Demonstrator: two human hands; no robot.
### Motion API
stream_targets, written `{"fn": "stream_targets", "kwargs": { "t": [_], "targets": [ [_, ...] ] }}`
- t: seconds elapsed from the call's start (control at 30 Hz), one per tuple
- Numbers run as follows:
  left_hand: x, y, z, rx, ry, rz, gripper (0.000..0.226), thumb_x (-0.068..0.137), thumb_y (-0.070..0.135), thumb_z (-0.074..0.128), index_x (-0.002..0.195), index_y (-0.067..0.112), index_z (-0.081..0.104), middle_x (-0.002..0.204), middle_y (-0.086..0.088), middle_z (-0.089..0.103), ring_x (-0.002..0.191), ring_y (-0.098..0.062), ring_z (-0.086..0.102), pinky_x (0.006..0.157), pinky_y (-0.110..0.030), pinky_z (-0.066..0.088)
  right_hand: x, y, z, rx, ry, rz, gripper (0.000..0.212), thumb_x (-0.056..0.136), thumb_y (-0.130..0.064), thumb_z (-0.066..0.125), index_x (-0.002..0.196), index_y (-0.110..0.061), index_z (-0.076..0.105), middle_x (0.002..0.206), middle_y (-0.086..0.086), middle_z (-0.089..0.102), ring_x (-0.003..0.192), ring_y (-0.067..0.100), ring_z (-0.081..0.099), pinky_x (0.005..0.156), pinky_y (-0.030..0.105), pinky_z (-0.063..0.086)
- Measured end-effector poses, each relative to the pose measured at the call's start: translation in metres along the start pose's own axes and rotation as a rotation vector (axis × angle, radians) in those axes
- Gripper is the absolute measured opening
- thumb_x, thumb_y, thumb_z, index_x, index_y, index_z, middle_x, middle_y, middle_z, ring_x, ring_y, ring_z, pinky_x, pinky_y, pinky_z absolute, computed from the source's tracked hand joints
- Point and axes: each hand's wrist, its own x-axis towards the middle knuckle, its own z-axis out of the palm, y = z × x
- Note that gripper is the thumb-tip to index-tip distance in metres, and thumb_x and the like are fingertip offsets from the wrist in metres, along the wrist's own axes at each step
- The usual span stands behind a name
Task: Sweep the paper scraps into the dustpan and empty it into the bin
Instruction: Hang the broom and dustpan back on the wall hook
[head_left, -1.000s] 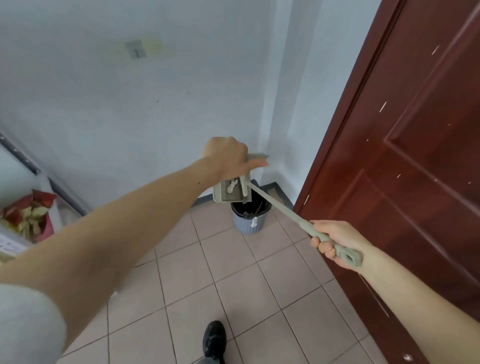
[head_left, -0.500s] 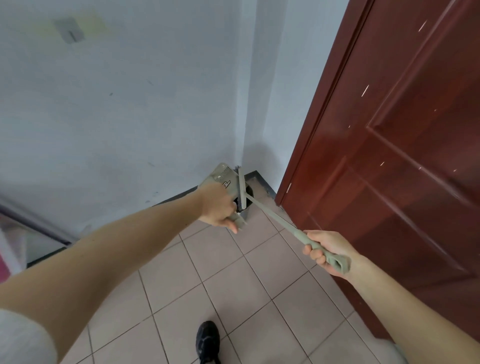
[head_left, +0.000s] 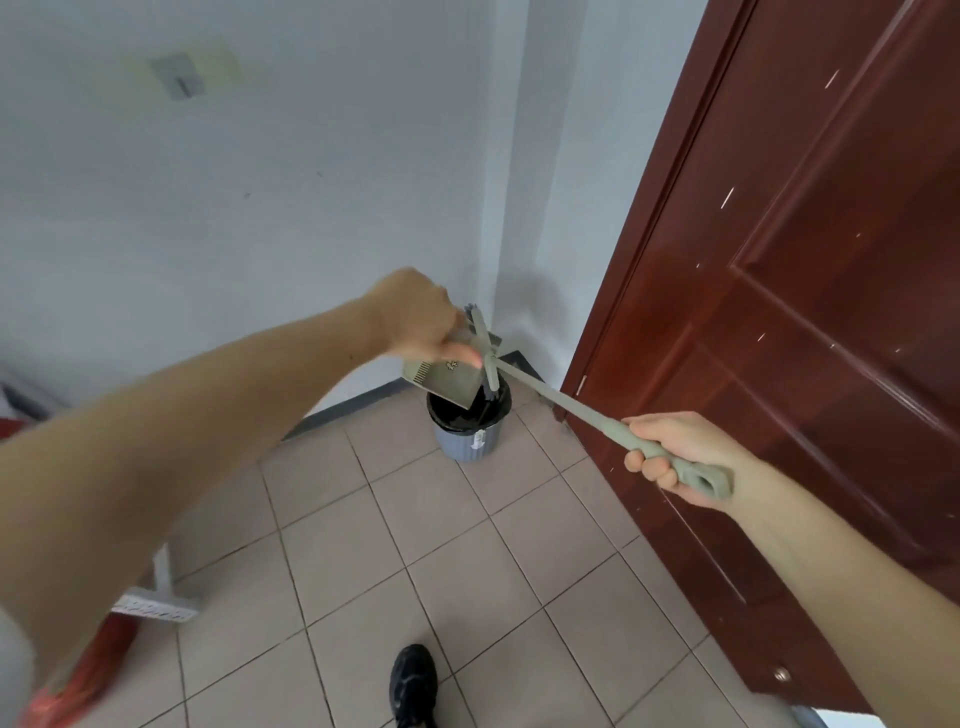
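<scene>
While the dustpan (head_left: 448, 378) is held tilted above the bin (head_left: 469, 431), its lower edge points down toward the bin's black liner, near the centre of the frame. The left hand (head_left: 415, 317) is closed around the upper part of the dustpan, with the thumb pressed on its back face. The right hand (head_left: 670, 457) is wrapped around the far end of the broom (head_left: 550, 399) handle, at the right of the frame; the handle's hanging loop protrudes past the heel of the hand. The handle runs diagonally from this hand up and left to the broom head, which sits against the right side of the dustpan, directly over the bin opening. Dark bristles hang from the head toward the liner. Whether paper scraps remain in the dustpan cannot be determined, as its inner face is turned away.

The bin is grey, stands on the tiled floor (head_left: 426, 525) in the corner, and lies between the white wall (head_left: 260, 208) and the dark red door (head_left: 805, 312). The door fills the right side of the frame. A black shoe (head_left: 413, 686) appears at the bottom centre. A blurred red object (head_left: 88, 670) occupies the lower left corner, partly hidden by the left forearm.
</scene>
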Motion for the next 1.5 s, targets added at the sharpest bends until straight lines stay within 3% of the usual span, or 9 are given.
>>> {"fn": "stream_targets", "kwargs": {
  "t": [0.23,0.37,0.5,0.73,0.87,1.03,1.27,1.43,1.5],
  "targets": [
    [-0.047,-0.053,-0.05,-0.114,-0.028,-0.2,0.085,0.056,0.094,0.017,0.071,0.017,0.05,0.061,0.0,0.053,0.061,-0.024,0.054,0.054,-0.031,0.04,-0.064,-0.077,0.03,-0.027,-0.323,0.049,0.03,0.099,-0.019,0.053,0.124,-0.003,0.055,0.068,0.012,0.048,0.031,0.004,0.04,0.025,0.011,0.036],
    [-0.073,-0.067,-0.048,-0.307,-0.014,-0.289,0.078,0.063,0.087,0.035,0.079,0.013,0.057,0.064,0.0,0.052,0.062,-0.023,0.049,0.053,-0.029,0.033,-0.086,-0.117,0.07,0.058,-0.522,0.133,0.009,0.089,-0.013,0.053,0.09,-0.004,0.056,0.064,0.004,0.04,0.026,0.002,0.039,0.02,0.01,0.025],
    [-0.091,-0.083,-0.026,-0.459,0.027,-0.339,0.071,0.07,0.081,0.039,0.091,0.018,0.062,0.076,0.005,0.058,0.078,-0.023,0.054,0.068,-0.033,0.032,-0.086,-0.148,0.119,0.136,-0.689,0.157,0.021,0.093,-0.018,0.048,0.077,-0.007,0.052,0.056,0.005,0.046,0.023,0.004,0.037,0.02,0.013,0.026],
    [-0.127,-0.105,0.015,-0.631,-0.029,-0.38,0.051,0.078,0.077,0.049,0.096,0.03,0.055,0.087,0.009,0.059,0.1,-0.017,0.043,0.106,-0.047,0.019,-0.064,-0.199,0.222,0.058,-0.679,0.123,0.035,0.101,-0.026,0.038,0.073,-0.009,0.051,0.05,0.004,0.047,0.021,0.003,0.032,0.02,0.01,0.022],
    [-0.144,-0.116,0.025,-0.594,0.004,-0.501,0.082,0.043,0.095,0.044,0.087,0.027,0.053,0.077,0.012,0.051,0.098,-0.016,0.041,0.107,-0.045,0.015,-0.058,-0.215,0.271,-0.059,-0.704,0.027,0.035,0.1,-0.025,0.033,0.075,-0.012,0.052,0.049,0.002,0.047,0.022,0.002,0.03,0.021,0.01,0.02],
    [-0.148,-0.131,0.044,-0.571,0.181,-0.7,0.092,0.042,0.099,0.038,0.083,0.021,0.065,0.072,0.008,0.056,0.091,-0.014,0.044,0.101,-0.044,0.023,-0.048,-0.231,0.311,-0.068,-0.791,-0.037,0.049,0.098,-0.057,0.037,0.076,-0.015,0.049,0.047,0.001,0.047,0.021,0.003,0.028,0.022,0.009,0.017],
    [-0.149,-0.174,0.06,-0.572,0.418,-0.708,0.061,0.053,0.084,0.048,0.064,0.026,0.06,0.056,0.009,0.047,0.078,-0.013,0.045,0.087,-0.035,0.028,-0.022,-0.25,0.324,-0.056,-0.841,-0.306,0.078,0.092,-0.074,0.024,0.115,-0.012,0.064,0.056,0.008,0.053,0.029,0.008,0.03,0.028,0.015,0.024],
    [-0.14,-0.216,0.066,-0.535,0.428,-0.695,0.065,0.051,0.087,0.048,0.053,0.021,0.047,0.057,0.001,0.053,0.081,-0.013,0.048,0.092,-0.033,0.024,0.05,-0.247,0.308,-0.227,-0.601,-0.508,0.066,0.088,-0.066,0.05,0.124,-0.012,0.063,0.077,0.009,0.065,0.055,0.017,0.055,0.051,0.025,0.043],
    [-0.132,-0.235,0.068,-0.521,0.442,-0.687,0.068,0.05,0.086,0.05,0.053,0.019,0.048,0.06,-0.002,0.057,0.081,-0.013,0.048,0.091,-0.031,0.023,0.084,-0.243,0.31,-0.427,-0.587,-0.575,0.053,0.086,-0.047,0.068,0.128,-0.016,0.061,0.105,0.004,0.07,0.086,0.015,0.068,0.079,0.033,0.055]
  ]
}}
